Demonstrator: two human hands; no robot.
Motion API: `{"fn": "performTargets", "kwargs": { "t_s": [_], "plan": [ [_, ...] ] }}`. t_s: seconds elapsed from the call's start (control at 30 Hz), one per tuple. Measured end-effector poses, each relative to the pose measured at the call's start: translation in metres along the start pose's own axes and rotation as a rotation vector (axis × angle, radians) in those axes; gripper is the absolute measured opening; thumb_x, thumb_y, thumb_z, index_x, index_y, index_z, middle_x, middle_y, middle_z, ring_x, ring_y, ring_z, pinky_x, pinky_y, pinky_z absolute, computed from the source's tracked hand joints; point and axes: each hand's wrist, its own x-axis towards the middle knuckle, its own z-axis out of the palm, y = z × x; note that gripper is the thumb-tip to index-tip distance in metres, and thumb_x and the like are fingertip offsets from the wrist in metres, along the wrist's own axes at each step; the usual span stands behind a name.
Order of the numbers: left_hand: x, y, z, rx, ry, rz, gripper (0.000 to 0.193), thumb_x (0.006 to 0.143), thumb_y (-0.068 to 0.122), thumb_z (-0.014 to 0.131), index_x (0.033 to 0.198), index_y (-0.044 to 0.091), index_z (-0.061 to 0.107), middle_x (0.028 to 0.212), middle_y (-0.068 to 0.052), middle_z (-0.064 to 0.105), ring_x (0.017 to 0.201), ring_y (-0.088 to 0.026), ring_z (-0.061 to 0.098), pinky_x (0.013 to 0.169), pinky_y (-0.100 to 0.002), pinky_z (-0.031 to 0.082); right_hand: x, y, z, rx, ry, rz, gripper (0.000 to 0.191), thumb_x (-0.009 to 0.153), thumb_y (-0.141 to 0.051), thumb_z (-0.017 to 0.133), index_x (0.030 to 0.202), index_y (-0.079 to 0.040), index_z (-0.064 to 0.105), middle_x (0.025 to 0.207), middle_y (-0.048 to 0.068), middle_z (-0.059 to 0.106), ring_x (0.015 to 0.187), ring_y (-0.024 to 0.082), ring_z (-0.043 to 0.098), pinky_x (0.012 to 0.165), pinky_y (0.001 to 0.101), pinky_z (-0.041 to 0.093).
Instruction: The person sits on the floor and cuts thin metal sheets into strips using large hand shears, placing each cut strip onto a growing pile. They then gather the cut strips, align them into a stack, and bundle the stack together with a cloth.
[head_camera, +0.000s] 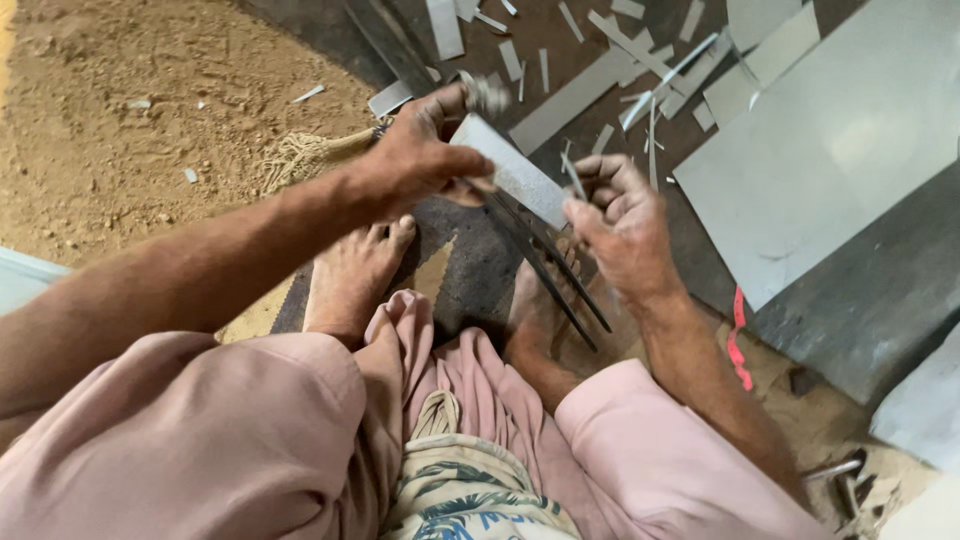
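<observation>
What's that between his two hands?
In the head view, a flat grey metal strip spans from left hand to right hand, with dark shears beneath.

— What is the metal piece (510, 170) like?
— A flat, pale grey sheet strip, tilted, raised above the feet.
— And the shears (545, 262)?
— Long, dark blades, slightly parted, meeting the strip's lower edge and slanting down toward the lap.

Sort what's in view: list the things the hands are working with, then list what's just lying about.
In hand:
left hand on the grey sheet piece
right hand on the dark shears

Lying about:
large grey sheet
long offcut strip
small scraps
red strip
straw broom
</observation>
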Motion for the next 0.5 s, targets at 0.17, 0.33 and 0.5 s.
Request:
{"fn": "performTargets", "kwargs": {
  "t_s": [0.17,0.33,0.5],
  "plan": [
    [-0.006,0.0,-0.007,0.614,-0.569,0.448,0.034,0.088,0.009,0.077,0.12,0.001,0.071,0.106,-0.017,0.078,0.09,-0.021,0.075,0.077,-0.034,0.062,0.007,-0.005,-0.016,-0.014,-0.189,-0.127,0.027,0.098,0.003,0.069,0.123,0.0,0.061,0.107,0.002,0.065,0.096,0.006,0.062,0.086,0.0207,0.054],
    [-0.011,-0.003,0.006,0.627,-0.489,-0.083,0.025,0.094,0.021,0.073,0.11,0.002,0.072,0.108,-0.015,0.08,0.083,-0.019,0.08,0.068,-0.032,0.07,0.007,-0.011,-0.01,-0.081,-0.314,-0.127,0.025,0.095,0.003,0.068,0.12,0.002,0.061,0.11,0.001,0.065,0.104,0.007,0.064,0.092,0.0227,0.054],
    [-0.016,-0.001,0.017,0.543,-0.443,-0.11,0.042,0.087,0.013,0.074,0.128,0.007,0.062,0.114,-0.012,0.075,0.079,-0.018,0.078,0.064,-0.029,0.07,0.007,-0.014,-0.006,-0.131,-0.327,-0.127,0.024,0.096,0.003,0.068,0.119,0.002,0.062,0.104,0.003,0.067,0.095,0.009,0.066,0.087,0.0247,0.057]
  ]
}}
